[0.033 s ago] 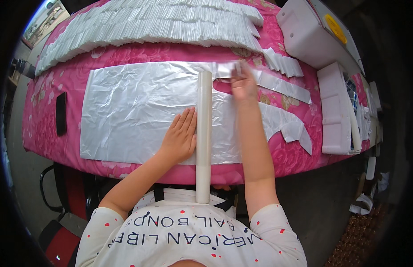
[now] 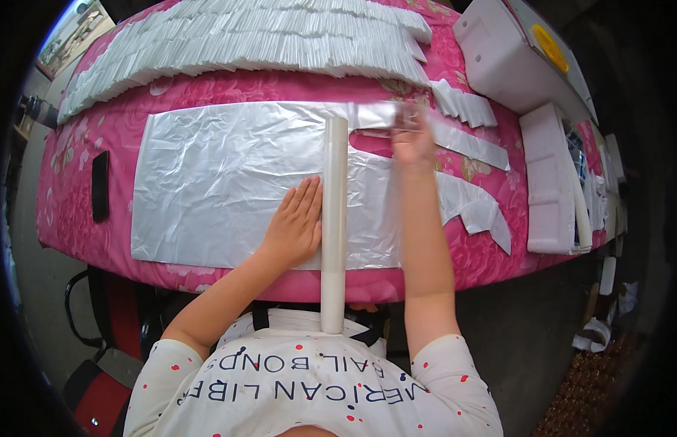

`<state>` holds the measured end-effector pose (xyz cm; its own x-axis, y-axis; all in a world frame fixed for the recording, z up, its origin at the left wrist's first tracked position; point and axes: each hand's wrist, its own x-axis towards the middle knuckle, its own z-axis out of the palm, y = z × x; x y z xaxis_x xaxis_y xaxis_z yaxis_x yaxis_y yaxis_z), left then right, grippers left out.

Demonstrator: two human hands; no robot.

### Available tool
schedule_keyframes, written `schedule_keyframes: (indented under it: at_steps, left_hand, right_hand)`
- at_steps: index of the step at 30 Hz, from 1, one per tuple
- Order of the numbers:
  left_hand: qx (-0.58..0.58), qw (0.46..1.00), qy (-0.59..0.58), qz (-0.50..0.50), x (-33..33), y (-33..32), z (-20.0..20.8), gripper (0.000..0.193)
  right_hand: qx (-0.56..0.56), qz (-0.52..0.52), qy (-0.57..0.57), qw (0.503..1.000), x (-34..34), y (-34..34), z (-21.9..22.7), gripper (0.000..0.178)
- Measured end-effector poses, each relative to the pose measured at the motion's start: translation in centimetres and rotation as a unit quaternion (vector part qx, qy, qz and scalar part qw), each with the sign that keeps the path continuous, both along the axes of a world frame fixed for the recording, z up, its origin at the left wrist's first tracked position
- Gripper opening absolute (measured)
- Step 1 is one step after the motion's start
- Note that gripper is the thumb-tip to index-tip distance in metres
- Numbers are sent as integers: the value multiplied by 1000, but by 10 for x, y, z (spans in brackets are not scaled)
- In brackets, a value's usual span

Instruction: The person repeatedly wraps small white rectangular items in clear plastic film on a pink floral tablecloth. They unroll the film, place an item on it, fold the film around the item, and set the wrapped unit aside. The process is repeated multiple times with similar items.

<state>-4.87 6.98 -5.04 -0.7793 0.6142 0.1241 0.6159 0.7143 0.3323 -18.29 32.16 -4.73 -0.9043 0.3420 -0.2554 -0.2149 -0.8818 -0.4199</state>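
Observation:
A silvery-white plastic vest bag (image 2: 229, 182) lies flat and slightly wrinkled, with two handle strips toward the right. Across it, from the far edge back to my body, runs a smooth whitish cylinder (image 2: 334, 226), like a tube or roll. My left hand (image 2: 298, 222) rests flat on the bag just left of the cylinder, fingers straight, fingertips beside it. Over the far handle strip (image 2: 473, 149) is my right hand (image 2: 413, 138), its fingers smeared by motion. Whether it grips the strip cannot be made out. The near handle strip (image 2: 477, 207) lies crumpled to the right of my forearm.
Rows of folded white plastic bags (image 2: 244, 44) line the far side of the pink flowered tablecloth (image 2: 76, 193). A smaller folded group (image 2: 462, 103) sits at their right end. A dark flat object (image 2: 100, 186) lies left. White foam boxes (image 2: 546, 175) stand right; red-black chairs (image 2: 116, 306) lower left.
My right hand and forearm have shifted a little to the right along the far handle strip. My left hand, the cylinder and the bag's body look the same.

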Motion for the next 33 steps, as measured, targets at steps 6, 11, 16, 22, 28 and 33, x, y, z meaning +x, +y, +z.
schedule_keyframes:
  at_steps: [6,11,16,22,28,33]
  left_hand:
    - [17,1000,-4,-4,0,2,-3,59]
    - [22,1000,-3,5,1,0,-4,59]
    - [54,998,26,-8,0,1,-12,59]
    - [36,999,34,-20,-1,2,-15,62]
    - [23,1000,3,-5,0,7,-10,63]
    - [55,998,-6,2,1,6,-10,65]
  right_hand:
    - [156,-114,83,978,26,157,73,23]
    - [744,-109,86,653,23,30,125,31]
    - [617,198,176,741,27,-197,72,29]
    - [782,277,139,541,60,-345,25,46]
    - [786,327,170,497,94,-384,4,62]
    - [731,368,335,467,124,-313,46,60]
